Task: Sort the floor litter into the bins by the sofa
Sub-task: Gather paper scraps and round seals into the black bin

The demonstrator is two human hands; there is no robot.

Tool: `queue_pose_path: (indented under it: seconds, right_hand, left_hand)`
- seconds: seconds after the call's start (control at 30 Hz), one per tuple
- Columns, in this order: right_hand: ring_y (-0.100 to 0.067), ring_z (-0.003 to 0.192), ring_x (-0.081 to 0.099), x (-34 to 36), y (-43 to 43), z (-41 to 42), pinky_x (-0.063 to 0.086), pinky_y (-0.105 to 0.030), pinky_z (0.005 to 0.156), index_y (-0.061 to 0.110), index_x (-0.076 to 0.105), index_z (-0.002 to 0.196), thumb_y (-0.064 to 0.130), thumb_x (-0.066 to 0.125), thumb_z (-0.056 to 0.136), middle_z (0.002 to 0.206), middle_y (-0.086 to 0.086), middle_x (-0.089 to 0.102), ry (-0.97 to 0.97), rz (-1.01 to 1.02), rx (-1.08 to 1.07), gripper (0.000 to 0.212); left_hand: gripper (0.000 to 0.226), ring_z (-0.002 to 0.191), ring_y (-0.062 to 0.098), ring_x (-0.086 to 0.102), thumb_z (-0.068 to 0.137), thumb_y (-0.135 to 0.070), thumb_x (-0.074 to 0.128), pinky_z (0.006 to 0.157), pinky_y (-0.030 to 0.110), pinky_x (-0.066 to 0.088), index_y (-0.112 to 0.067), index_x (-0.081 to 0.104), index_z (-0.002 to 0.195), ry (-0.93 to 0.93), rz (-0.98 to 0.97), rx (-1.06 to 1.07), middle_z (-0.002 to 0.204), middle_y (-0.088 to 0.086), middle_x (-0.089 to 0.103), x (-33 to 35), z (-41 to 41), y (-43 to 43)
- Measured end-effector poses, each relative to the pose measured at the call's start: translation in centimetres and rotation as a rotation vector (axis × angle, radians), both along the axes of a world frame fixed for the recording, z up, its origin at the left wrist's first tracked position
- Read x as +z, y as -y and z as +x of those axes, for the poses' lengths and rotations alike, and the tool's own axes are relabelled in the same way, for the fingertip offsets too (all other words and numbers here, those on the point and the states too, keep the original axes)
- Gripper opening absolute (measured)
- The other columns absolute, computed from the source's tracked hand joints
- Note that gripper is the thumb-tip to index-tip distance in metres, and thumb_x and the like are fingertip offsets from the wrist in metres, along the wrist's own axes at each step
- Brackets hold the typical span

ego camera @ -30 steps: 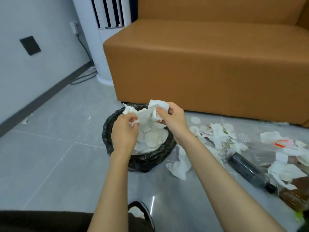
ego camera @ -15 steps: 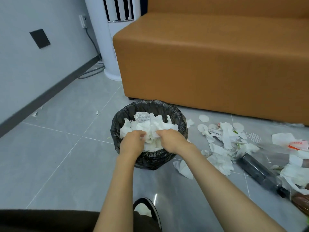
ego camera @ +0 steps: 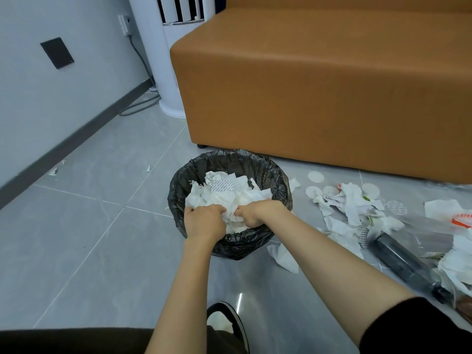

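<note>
Head view: my left hand (ego camera: 204, 222) and right hand (ego camera: 258, 213) both grip the tissue wad (ego camera: 229, 195), fingers curled into it, inside the black bin (ego camera: 229, 159). I judge it light, soft and springy, best taken by whole handfuls.

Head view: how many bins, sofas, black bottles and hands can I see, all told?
Bins: 1, the black-lined bin
Sofas: 1, the orange sofa
Black bottles: 1, the black bottle on the floor
Hands: 2, left hand and right hand, both gripping crumpled paper in the bin
Total: 5
</note>
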State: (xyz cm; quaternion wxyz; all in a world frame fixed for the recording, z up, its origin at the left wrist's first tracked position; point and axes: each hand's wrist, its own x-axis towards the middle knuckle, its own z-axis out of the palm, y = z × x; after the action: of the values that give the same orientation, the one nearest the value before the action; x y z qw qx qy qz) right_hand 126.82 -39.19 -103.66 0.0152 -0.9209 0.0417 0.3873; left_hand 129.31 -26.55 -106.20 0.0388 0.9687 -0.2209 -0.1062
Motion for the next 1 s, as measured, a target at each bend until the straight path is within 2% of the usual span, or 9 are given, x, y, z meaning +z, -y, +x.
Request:
queue_pose_path:
  seconds: [0.2, 0.3, 0.37, 0.4, 0.47, 0.53, 0.57, 0.7, 1.0]
  right_hand:
    - [-0.027, 0.125, 0.041, -0.5, 0.7, -0.6, -0.002, -0.056, 0.115, 0.023, 0.046, 0.132, 0.002, 0.039, 0.089, 0.122, -0.006, 0.058, 0.390, 0.017, -0.038, 0.049]
    - [-0.028, 0.122, 0.040, 0.1, 1.5, -1.9, 0.008, -0.051, 0.117, 0.018, 0.054, 0.118, 0.005, 0.041, 0.089, 0.111, -0.007, 0.059, 0.551, 0.060, -0.054, 0.034]
    - [-0.030, 0.114, 0.044, 0.3, 2.4, -3.0, 0.026, -0.042, 0.108, 0.018, 0.051, 0.083, 0.006, 0.044, 0.087, 0.093, -0.003, 0.056, 0.666, 0.120, -0.071, 0.015]
    - [-0.030, 0.110, 0.045, 0.6, 2.9, -3.6, 0.034, -0.039, 0.099, 0.020, 0.045, 0.072, 0.006, 0.044, 0.086, 0.088, -0.003, 0.053, 0.713, 0.158, -0.087, 0.019]
    - [-0.028, 0.116, 0.044, 0.9, 3.6, -5.0, 0.039, -0.035, 0.089, 0.020, 0.058, 0.088, 0.011, 0.047, 0.088, 0.102, -0.005, 0.060, 0.768, 0.270, -0.179, 0.014]
    - [-0.023, 0.126, 0.038, 1.4, 4.4, -6.7, 0.039, -0.034, 0.096, 0.019, 0.056, 0.127, 0.014, 0.050, 0.091, 0.127, -0.002, 0.057, 0.823, 0.333, -0.249, 0.037]
    - [-0.022, 0.127, 0.038, 1.6, 4.8, -7.5, 0.039, -0.034, 0.099, 0.019, 0.053, 0.133, 0.014, 0.050, 0.091, 0.130, -0.001, 0.056, 0.856, 0.343, -0.282, 0.042]
    - [-0.019, 0.123, 0.046, 1.5, 6.8, -10.9, 0.038, -0.030, 0.101, 0.019, 0.057, 0.128, 0.009, 0.048, 0.091, 0.128, 0.001, 0.059, 0.967, 0.393, -0.430, 0.040]
    - [-0.019, 0.118, 0.053, -2.3, 11.4, -18.2, 0.038, -0.024, 0.099, 0.014, 0.057, 0.128, 0.006, 0.051, 0.090, 0.129, -0.002, 0.059, 0.829, 0.438, -0.799, 0.039]
  left_hand:
    - [0.041, 0.117, 0.020, 0.053, 0.094, -0.012, 0.040, 0.102, 0.031, 0.027, -0.028, 0.052, 0.130, -0.009, -0.155, 0.050, 0.121, 0.001, 0.064, 0.0, -0.2, 0.0]
    - [0.043, 0.118, 0.026, 0.050, 0.092, -0.008, 0.043, 0.097, 0.035, 0.036, -0.026, 0.053, 0.130, 0.026, -0.207, 0.061, 0.123, 0.007, 0.061, 0.6, -0.6, -0.3]
    - [0.045, 0.120, 0.027, 0.046, 0.090, -0.003, 0.044, 0.094, 0.036, 0.039, -0.022, 0.054, 0.130, 0.055, -0.248, 0.063, 0.127, 0.007, 0.058, 1.1, -1.0, -0.2]
    - [0.046, 0.121, 0.027, 0.044, 0.090, -0.001, 0.044, 0.092, 0.036, 0.040, -0.020, 0.054, 0.130, 0.074, -0.267, 0.058, 0.130, 0.006, 0.056, 1.4, -1.2, 0.0]
    - [0.047, 0.122, 0.027, 0.041, 0.090, 0.001, 0.043, 0.092, 0.037, 0.040, -0.017, 0.053, 0.131, 0.113, -0.295, 0.046, 0.133, 0.005, 0.053, 2.2, -1.7, 0.6]
    - [0.047, 0.124, 0.027, 0.040, 0.089, 0.002, 0.043, 0.093, 0.038, 0.040, -0.016, 0.052, 0.132, 0.147, -0.328, 0.036, 0.134, 0.007, 0.052, 3.2, -2.2, 1.4]
    - [0.048, 0.124, 0.028, 0.041, 0.089, 0.003, 0.042, 0.093, 0.038, 0.040, -0.016, 0.052, 0.132, 0.163, -0.351, 0.029, 0.134, 0.008, 0.052, 3.6, -2.5, 2.0]
    - [0.047, 0.123, 0.027, 0.043, 0.090, 0.003, 0.043, 0.090, 0.037, 0.045, -0.016, 0.050, 0.132, 0.201, -0.448, -0.025, 0.130, 0.008, 0.054, 5.1, -4.5, 4.4]
    - [0.044, 0.121, 0.023, 0.044, 0.093, -0.003, 0.039, 0.091, 0.037, 0.045, -0.019, 0.049, 0.132, 0.095, -0.464, -0.286, 0.132, 0.003, 0.050, 3.5, -10.5, 10.5]
